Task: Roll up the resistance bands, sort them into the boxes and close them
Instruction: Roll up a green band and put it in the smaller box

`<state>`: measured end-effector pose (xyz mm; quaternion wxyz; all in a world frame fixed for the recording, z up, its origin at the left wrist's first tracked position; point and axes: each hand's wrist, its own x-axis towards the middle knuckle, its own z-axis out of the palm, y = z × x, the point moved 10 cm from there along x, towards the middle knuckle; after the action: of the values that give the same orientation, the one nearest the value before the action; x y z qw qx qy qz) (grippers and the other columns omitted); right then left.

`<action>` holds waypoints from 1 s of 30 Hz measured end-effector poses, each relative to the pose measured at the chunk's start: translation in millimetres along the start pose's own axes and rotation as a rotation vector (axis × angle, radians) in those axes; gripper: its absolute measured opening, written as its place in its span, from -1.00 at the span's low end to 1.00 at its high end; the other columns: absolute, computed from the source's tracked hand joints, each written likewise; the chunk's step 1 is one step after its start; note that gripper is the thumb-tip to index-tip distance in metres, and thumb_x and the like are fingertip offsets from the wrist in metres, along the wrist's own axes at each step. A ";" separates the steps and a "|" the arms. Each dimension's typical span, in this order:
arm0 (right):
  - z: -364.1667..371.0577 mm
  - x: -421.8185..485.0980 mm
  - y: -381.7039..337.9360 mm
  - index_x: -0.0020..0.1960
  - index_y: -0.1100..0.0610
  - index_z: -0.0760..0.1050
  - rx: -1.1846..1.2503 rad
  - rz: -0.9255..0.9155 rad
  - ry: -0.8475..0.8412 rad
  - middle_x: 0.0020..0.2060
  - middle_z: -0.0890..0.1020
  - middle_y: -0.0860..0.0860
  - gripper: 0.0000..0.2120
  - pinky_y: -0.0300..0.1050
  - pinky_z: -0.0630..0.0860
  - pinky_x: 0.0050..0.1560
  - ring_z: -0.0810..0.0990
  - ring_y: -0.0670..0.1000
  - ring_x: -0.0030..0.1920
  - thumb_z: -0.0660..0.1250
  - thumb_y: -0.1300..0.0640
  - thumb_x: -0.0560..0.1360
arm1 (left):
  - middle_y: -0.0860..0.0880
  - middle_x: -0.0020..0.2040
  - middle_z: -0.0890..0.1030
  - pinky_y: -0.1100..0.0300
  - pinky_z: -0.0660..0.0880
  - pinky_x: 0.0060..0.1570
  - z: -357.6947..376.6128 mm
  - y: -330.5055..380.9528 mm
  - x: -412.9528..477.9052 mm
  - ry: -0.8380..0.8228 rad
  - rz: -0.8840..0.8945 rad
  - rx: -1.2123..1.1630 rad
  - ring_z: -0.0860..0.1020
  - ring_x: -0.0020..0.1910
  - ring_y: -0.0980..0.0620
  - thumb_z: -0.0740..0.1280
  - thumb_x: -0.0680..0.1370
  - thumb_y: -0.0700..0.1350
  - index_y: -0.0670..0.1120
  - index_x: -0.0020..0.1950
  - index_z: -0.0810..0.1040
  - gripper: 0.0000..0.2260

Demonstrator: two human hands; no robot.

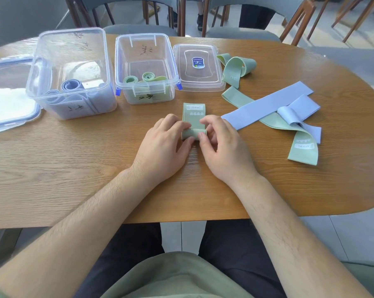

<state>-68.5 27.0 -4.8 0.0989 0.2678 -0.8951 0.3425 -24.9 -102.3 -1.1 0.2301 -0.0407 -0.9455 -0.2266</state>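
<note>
Rolling step in hand: the green band (194,112) lies at mid-table (74,158), its near end rolled, with the left hand (166,145) and right hand (220,147) both pinching the roll. Next move, as judged: roll tight to the labelled end, then drop it into the open green box (143,43) just behind.

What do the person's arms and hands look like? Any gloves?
The left hand and right hand are bare: no gloves, rings or watch. The forearms are bare too, a little hairy. The shirt is olive green.

Head-worn view, facing forward and down, table (74,168) close
</note>
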 end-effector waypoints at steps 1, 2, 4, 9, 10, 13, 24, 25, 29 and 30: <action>-1.5 -0.1 -0.7 0.20 0.05 0.50 0.005 -0.005 0.007 -0.07 0.53 -0.09 -0.82 -0.14 0.49 -0.10 0.46 -0.11 -0.11 0.28 0.06 0.62 | -0.04 0.00 0.52 -0.02 0.52 -0.01 -0.4 0.5 0.0 0.000 0.002 -0.005 0.54 -0.07 -0.09 0.36 0.59 -0.02 -0.12 0.20 0.57 -0.75; -2.5 -0.2 -0.5 0.15 0.04 0.51 0.004 -0.006 0.011 -0.08 0.53 -0.10 -0.86 -0.16 0.49 -0.13 0.46 -0.12 -0.12 0.29 0.05 0.62 | -0.03 0.00 0.52 -0.03 0.52 -0.01 -0.5 0.7 0.3 -0.002 0.002 -0.010 0.53 -0.06 -0.09 0.35 0.59 -0.02 -0.10 0.19 0.56 -0.77; -2.3 -0.2 1.8 0.12 0.04 0.52 0.000 0.006 0.004 -0.06 0.52 -0.11 -0.86 -0.23 0.45 -0.15 0.47 -0.13 -0.11 0.34 0.04 0.58 | -0.01 -0.02 0.51 -0.05 0.52 -0.03 -1.0 0.6 1.4 0.005 0.005 -0.013 0.52 -0.07 -0.08 0.35 0.59 -0.03 -0.08 0.15 0.55 -0.81; 1.4 3.1 8.6 0.14 0.05 0.55 0.012 0.025 -0.016 0.03 0.52 -0.12 -0.79 -0.30 0.40 -0.12 0.47 -0.14 -0.11 0.39 0.11 0.52 | 0.00 0.05 0.51 -0.05 0.52 0.04 4.2 -4.8 -0.5 -0.016 -0.017 -0.016 0.51 0.00 -0.08 0.37 0.52 -0.01 -0.06 0.17 0.55 -0.74; 1.8 3.9 9.4 0.15 0.06 0.56 0.012 0.026 -0.021 0.04 0.53 -0.12 -0.79 -0.33 0.39 -0.13 0.47 -0.14 -0.13 0.39 0.11 0.52 | -0.01 0.09 0.51 -0.04 0.52 0.06 4.8 -6.2 -0.8 -0.020 -0.021 -0.017 0.52 0.02 -0.08 0.37 0.51 -0.01 -0.07 0.19 0.55 -0.72; 2.9 6.0 11.0 0.19 0.05 0.57 -0.004 0.029 -0.035 0.07 0.53 -0.14 -0.76 -0.40 0.35 -0.17 0.47 -0.15 -0.13 0.37 0.10 0.54 | -0.06 0.16 0.50 -0.02 0.51 0.09 4.6 -9.2 -0.3 -0.013 -0.029 -0.024 0.54 0.05 -0.08 0.37 0.52 -0.04 -0.10 0.25 0.57 -0.68; -0.7 21.6 16.6 0.16 -0.04 0.47 -0.019 0.064 -0.039 -0.08 0.55 -0.19 -0.86 -0.22 0.39 -0.28 0.45 -0.26 -0.23 0.28 0.03 0.61 | 0.06 -0.05 0.47 -0.04 0.51 0.05 4.9 -11.2 19.0 -0.064 -0.032 -0.041 0.49 -0.03 -0.04 0.36 0.56 -0.09 -0.01 0.23 0.50 -0.75; -0.8 21.5 17.4 0.14 -0.04 0.48 -0.025 0.063 -0.029 -0.06 0.56 -0.19 -0.88 -0.23 0.39 -0.27 0.45 -0.26 -0.23 0.27 0.02 0.61 | 0.06 -0.07 0.47 -0.05 0.51 0.03 5.0 -10.8 19.0 -0.056 -0.029 -0.040 0.49 -0.04 -0.04 0.36 0.56 -0.09 -0.01 0.20 0.50 -0.78; 0.2 22.5 18.5 0.16 -0.03 0.53 -0.032 0.059 -0.005 0.02 0.50 -0.20 -0.83 -0.31 0.37 -0.30 0.46 -0.20 -0.24 0.31 0.01 0.59 | 0.01 0.02 0.49 -0.02 0.53 0.04 6.9 -15.9 19.3 -0.033 -0.055 -0.047 0.52 -0.02 -0.05 0.37 0.57 -0.08 -0.02 0.20 0.54 -0.78; 1.5 22.6 19.0 0.18 -0.04 0.54 -0.035 0.060 -0.014 0.02 0.49 -0.20 -0.80 -0.30 0.37 -0.30 0.47 -0.19 -0.24 0.34 0.01 0.56 | -0.01 0.07 0.49 0.00 0.53 0.06 8.0 -17.4 19.5 -0.031 -0.060 -0.045 0.53 -0.01 -0.05 0.39 0.56 -0.08 -0.03 0.22 0.55 -0.76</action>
<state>-97.9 28.5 -8.5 0.0869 0.2414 -0.9092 0.3278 -48.8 -114.8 -5.8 0.2074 -0.0209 -0.9445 -0.2541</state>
